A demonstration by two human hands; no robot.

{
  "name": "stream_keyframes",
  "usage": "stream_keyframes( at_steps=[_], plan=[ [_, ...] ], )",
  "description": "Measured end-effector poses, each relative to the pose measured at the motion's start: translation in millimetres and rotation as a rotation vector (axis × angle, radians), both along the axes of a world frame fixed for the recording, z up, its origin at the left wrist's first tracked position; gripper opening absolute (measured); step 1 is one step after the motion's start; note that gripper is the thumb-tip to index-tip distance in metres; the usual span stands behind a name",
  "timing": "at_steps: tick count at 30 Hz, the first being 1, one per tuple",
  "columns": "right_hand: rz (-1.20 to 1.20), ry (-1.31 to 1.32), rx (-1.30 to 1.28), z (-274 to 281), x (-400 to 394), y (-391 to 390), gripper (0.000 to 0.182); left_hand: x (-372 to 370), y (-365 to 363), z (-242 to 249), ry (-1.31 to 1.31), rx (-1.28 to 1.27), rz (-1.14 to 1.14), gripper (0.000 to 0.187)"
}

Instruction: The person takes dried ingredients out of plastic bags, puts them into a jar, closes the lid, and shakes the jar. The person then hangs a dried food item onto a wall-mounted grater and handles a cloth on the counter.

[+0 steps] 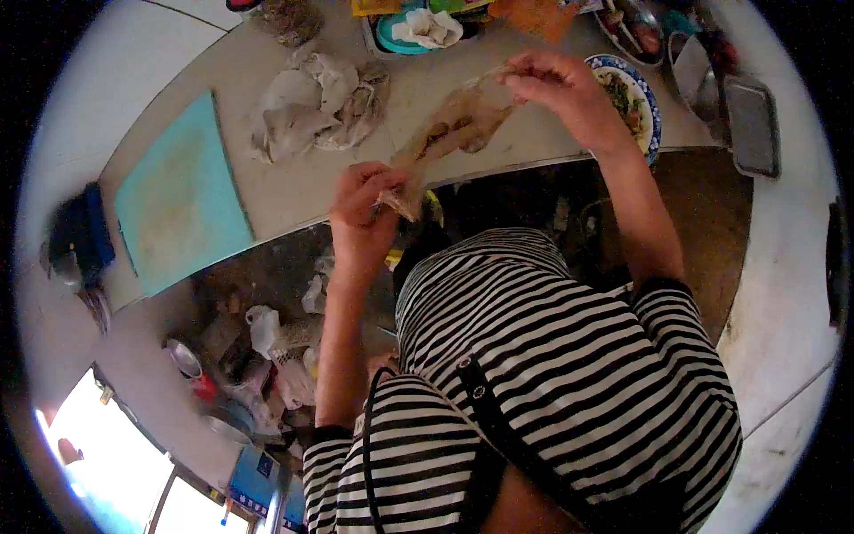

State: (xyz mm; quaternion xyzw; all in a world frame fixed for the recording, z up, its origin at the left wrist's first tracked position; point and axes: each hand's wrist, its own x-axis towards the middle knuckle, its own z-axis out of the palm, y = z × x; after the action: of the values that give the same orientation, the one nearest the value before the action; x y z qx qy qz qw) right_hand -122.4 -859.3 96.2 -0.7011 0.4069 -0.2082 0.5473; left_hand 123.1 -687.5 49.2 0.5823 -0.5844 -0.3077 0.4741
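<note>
Between my hands a thin, see-through plastic bag (471,116) is stretched above the front edge of the counter, with several small brownish pieces inside that I cannot identify. My left hand (365,198) is closed around the bag's lower left end, and a crumpled bit sticks out past the fingers. The opposite upper corner is pinched by my right hand (562,93), beside a blue-rimmed bowl (655,116) of green and brown food. A crumpled whitish plastic bag (307,107) lies on the counter beyond my left hand.
On the left of the counter (240,133) lies a turquoise cutting board (182,196). A teal container (405,34) with a white crumpled cloth stands at the back. Metal bowls (632,31) and a grey tray (752,125) sit at right. Bags and clutter (276,356) fill the space below.
</note>
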Motion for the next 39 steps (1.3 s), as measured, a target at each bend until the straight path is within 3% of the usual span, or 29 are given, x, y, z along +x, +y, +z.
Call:
stream_keyframes(
  at_steps=[4, 7, 13, 16, 19, 22, 25, 28, 31, 34, 39],
  plan=[
    [-0.023, -0.028, 0.085, -14.8, -4.0, 7.9, 0.023, -2.2, 8.8, 14.3, -0.112, 0.127, 0.008, 0.043],
    [-0.013, -0.058, 0.136, -9.4, -6.4, 16.4, 0.024, 5.5, 14.9, 9.5, -0.028, 0.099, 0.013, 0.043],
    [0.005, 0.056, 0.113, -21.0, -11.5, 21.2, 0.025, 6.9, 18.1, 20.9, -0.103, 0.116, 0.037, 0.042],
    [-0.045, -0.059, 0.161, -35.6, -15.1, 27.6, 0.028, 6.8, 19.2, 21.5, 0.019, 0.195, 0.039, 0.038],
    [-0.054, -0.079, 0.153, -37.5, -13.1, 31.6, 0.032, 12.1, 22.5, 7.2, 0.041, 0.158, 0.056, 0.036],
    [-0.091, -0.042, 0.179, -41.1, -12.0, 35.7, 0.035, 11.9, 25.2, 5.4, 0.226, 0.184, 0.11, 0.035],
    [0.028, -0.204, 0.116, -47.2, -11.3, 37.1, 0.037, 12.8, 24.9, 3.9, 0.237, 0.17, 0.171, 0.03],
    [0.052, -0.108, 0.261, -54.7, -16.3, 40.9, 0.041, 8.3, 23.8, 6.2, 0.463, 0.268, 0.264, 0.023],
    [0.072, -0.133, 0.207, -61.2, -16.4, 44.9, 0.044, 11.3, 32.3, -17.3, 0.65, 0.25, 0.283, 0.012],
    [0.079, -0.121, 0.296, -54.3, -16.9, 49.4, 0.044, 11.8, 36.2, -19.4, 0.802, 0.269, 0.279, 0.014],
    [0.107, -0.148, 0.259, -40.5, -12.0, 54.4, 0.044, 11.0, 41.4, -13.4, 0.825, 0.289, 0.275, 0.015]
  ],
)
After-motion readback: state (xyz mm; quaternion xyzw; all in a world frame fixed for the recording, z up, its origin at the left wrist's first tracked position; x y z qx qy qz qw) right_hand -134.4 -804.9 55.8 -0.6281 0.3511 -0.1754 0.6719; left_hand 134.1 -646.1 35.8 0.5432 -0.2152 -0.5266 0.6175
